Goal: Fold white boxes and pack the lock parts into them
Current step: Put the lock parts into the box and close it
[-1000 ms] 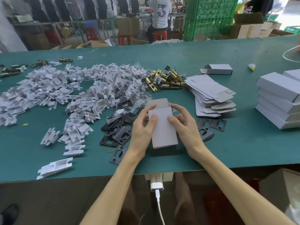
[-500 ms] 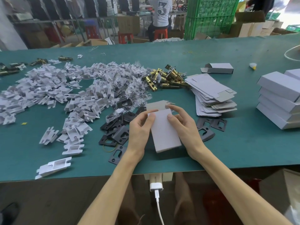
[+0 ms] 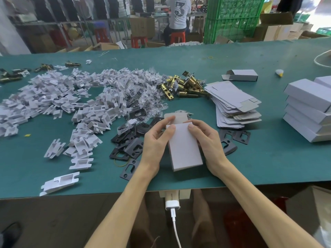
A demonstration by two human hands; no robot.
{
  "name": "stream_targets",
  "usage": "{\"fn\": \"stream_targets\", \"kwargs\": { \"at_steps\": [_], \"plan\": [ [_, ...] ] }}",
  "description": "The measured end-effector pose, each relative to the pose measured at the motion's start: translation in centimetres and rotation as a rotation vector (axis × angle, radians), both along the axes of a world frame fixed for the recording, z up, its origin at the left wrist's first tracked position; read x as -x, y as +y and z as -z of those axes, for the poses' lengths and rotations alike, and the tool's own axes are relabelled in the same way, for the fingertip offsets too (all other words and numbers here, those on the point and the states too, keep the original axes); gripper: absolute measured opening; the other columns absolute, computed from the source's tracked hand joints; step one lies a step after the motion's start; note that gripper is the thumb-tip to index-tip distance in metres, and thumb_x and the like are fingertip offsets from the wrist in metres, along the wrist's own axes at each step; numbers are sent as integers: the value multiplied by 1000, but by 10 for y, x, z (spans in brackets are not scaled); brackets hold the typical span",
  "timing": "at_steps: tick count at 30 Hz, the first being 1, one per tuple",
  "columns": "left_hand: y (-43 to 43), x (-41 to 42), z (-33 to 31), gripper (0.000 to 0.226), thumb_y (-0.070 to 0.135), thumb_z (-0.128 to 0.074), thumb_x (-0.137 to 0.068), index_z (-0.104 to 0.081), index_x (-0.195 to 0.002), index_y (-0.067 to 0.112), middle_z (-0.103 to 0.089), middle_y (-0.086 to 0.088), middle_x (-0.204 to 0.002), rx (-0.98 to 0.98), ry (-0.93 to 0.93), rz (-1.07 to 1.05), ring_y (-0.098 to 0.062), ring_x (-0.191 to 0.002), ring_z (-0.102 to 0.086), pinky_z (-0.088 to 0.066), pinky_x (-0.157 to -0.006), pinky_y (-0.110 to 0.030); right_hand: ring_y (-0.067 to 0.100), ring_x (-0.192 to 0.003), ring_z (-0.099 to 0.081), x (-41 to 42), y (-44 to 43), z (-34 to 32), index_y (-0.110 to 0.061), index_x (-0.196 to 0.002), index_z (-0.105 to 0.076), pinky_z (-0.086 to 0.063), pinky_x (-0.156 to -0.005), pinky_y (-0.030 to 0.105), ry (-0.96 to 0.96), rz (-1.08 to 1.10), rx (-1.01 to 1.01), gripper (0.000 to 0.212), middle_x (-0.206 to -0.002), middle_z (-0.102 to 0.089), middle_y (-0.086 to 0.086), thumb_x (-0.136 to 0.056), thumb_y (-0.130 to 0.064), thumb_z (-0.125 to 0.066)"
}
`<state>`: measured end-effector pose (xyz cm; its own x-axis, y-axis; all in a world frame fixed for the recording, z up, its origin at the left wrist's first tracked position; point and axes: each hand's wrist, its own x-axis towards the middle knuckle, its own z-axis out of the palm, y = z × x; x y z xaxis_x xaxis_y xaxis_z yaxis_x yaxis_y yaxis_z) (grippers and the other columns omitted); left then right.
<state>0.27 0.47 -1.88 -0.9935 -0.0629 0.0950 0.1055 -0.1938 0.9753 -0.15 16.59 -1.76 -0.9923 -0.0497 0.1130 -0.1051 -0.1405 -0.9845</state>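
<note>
Closing the small white cardboard box [image 3: 184, 147], frame centre.
Left hand [image 3: 154, 145] and right hand [image 3: 209, 140] grip its sides; tuck the grey flap [image 3: 174, 117] squarely.

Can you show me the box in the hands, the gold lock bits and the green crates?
Box [image 3: 184, 147]: head view, top face.
Gold lock bits [image 3: 191, 81]: head view, pile's middle.
Green crates [image 3: 232, 18]: head view, front wall.
</note>
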Motion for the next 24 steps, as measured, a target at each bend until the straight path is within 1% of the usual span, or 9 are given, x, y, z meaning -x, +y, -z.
{"fn": "stream_targets", "kwargs": {
  "at_steps": [3,8,12,15,17,19,20,22,24],
  "plan": [
    [1,-1,0,29,22,-66,-97,-76,-121,12,-76,-10,-121,15,18,25,-20,-99,-65,-51,-91,-44,19,-83,-67,-2,1,-2,-16,-111,-69,-56,-69,36,-6,-27,28,19,-98,-72,5,-99,-30,-63],
    [2,-2,-1,34,27,-66,-91,-77,-115,6,-75,-19,-115,19,25,13,-25,-97,-64,-49,-89,-44,21,-83,-66,-3,0,-4,-20,-108,-71,-55,-69,37,-9,-42,17,24,-98,-72,5,-93,-37,-63],
    [0,-1,1,19,14,-67,-100,-79,-113,6,-77,-14,-114,8,19,3,-21,-96,-66,-49,-89,-42,21,-82,-68,-4,0,-4,-24,-105,-72,-55,-69,38,7,-41,-3,19,-97,-73,4,-94,-36,-63],
    [0,-1,2,18,12,-66,-100,-81,-109,9,-78,-7,-112,38,29,-7,-17,-95,-67,-50,-86,-36,21,-82,-68,-4,1,-3,-24,-105,-73,-55,-69,38,6,-30,-19,14,-100,-74,6,-98,-32,-64],
    [0,0,3,17,12,-66,-100,-81,-109,9,-78,-7,-112,40,41,-5,-16,-94,-67,-50,-86,-35,20,-82,-68,-3,1,-2,-22,-105,-72,-55,-68,37,6,-19,-23,12,-100,-74,6,-100,-28,-63],
    [1,0,3,18,12,-66,-101,-81,-111,12,-78,-6,-113,45,70,3,-14,-94,-67,-52,-83,-31,19,-81,-68,-2,0,-1,-22,-108,-69,-56,-68,37,6,-4,-23,11,-98,-74,3,-100,-28,-64],
    [1,0,3,19,12,-66,-101,-81,-113,15,-78,-5,-114,48,87,7,-12,-94,-68,-53,-81,-27,19,-81,-69,-2,0,-2,-22,-110,-67,-56,-67,38,5,7,-23,13,-97,-74,3,-100,-29,-65],
    [1,0,3,21,12,-67,-101,-81,-115,19,-78,-1,-116,46,117,1,-10,-98,-69,-55,-80,-22,20,-79,-71,-1,-1,-2,-22,-118,-61,-57,-65,37,-17,28,-14,26,-96,-77,6,-96,-33,-69],
    [-1,1,4,22,15,-68,-100,-80,-117,23,-77,2,-120,37,136,-28,-10,-102,-71,-56,-81,-22,18,-78,-72,-1,-1,-4,-21,-123,-55,-58,-62,31,-54,20,3,42,-95,-78,5,-90,-41,-72]
  ]
}}
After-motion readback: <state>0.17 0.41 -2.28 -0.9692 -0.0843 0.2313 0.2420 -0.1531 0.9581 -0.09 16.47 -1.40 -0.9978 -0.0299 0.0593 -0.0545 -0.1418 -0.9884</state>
